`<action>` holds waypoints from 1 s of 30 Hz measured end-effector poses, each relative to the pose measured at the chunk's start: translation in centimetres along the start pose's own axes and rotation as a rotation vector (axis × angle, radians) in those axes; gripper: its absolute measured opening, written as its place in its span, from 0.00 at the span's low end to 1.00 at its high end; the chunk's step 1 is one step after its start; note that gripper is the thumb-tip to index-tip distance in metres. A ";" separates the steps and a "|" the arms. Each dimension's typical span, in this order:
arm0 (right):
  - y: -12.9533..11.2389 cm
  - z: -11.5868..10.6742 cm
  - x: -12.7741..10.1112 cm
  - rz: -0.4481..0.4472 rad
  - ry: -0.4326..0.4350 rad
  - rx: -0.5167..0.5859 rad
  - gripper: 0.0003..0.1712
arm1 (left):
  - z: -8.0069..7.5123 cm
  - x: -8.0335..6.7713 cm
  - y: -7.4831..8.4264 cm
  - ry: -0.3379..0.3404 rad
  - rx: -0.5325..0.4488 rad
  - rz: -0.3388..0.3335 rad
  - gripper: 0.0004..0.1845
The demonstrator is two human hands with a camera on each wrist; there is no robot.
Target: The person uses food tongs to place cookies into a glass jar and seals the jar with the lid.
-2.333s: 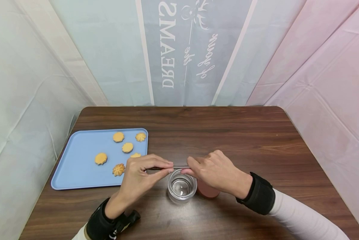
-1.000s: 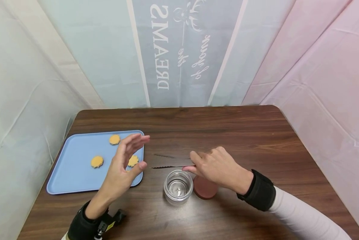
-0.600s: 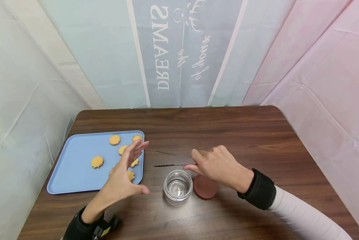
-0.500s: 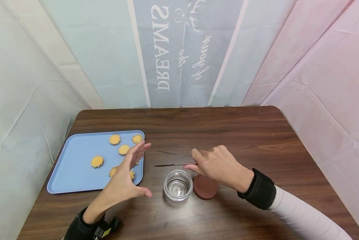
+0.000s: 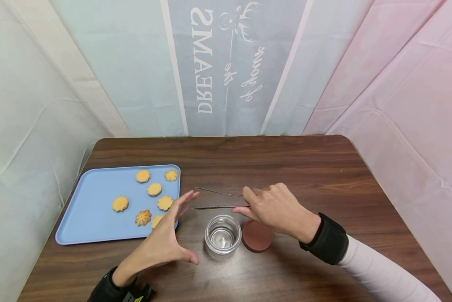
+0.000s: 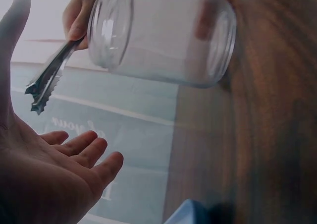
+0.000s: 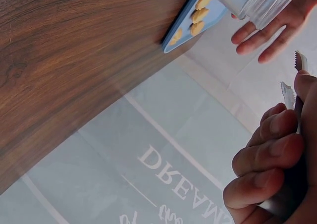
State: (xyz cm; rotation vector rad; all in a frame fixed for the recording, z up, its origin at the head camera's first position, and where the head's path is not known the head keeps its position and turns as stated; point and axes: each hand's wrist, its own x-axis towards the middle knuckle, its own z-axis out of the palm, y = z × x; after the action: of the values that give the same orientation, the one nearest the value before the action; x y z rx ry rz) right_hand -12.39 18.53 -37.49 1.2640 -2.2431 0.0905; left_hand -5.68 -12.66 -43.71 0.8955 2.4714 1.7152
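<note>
The right hand (image 5: 276, 208) held a pair of metal tongs (image 5: 219, 200) by the handle end; this grip was clamped on the tongs, fingers curled round them, while the two arms of the tongs stood apart and pointed toward the person's left above the brown surface (image 5: 286, 167). The toothed tips (image 6: 40, 92) showed clearly in the left wrist view and carried nothing. A clear glass jar (image 5: 223, 235) stood upright on the surface just below the tongs and just beside the right hand, and a round reddish lid (image 5: 257, 236) lay flat beside the jar, partly under that hand. The left hand (image 5: 165, 241) hovered to the left of the jar with fingers straight and spread, thumb toward the jar; its grip stood apart and touched neither jar nor tongs. A blue tray (image 5: 90, 209) lay farther left on the surface and bore several yellow cookies (image 5: 154, 189), the nearest partly hidden behind the left hand's fingers (image 5: 184, 203).
</note>
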 end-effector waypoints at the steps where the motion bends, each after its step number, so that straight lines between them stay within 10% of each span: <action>1: 0.0 0.0 0.0 0.002 -0.003 0.001 0.36 | 0.1 -0.1 -0.1 -0.003 0.000 -0.006 0.73; 30: 0.4 -0.5 0.6 -0.020 -0.040 0.017 0.35 | 4.4 -0.2 -1.4 -0.036 -0.001 -0.042 0.75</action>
State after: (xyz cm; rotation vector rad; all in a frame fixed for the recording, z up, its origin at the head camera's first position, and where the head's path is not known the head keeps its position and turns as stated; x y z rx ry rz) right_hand -12.69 18.47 -36.67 1.3075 -2.2678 0.0781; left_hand -4.80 -9.25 -46.78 0.8605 2.4479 1.6730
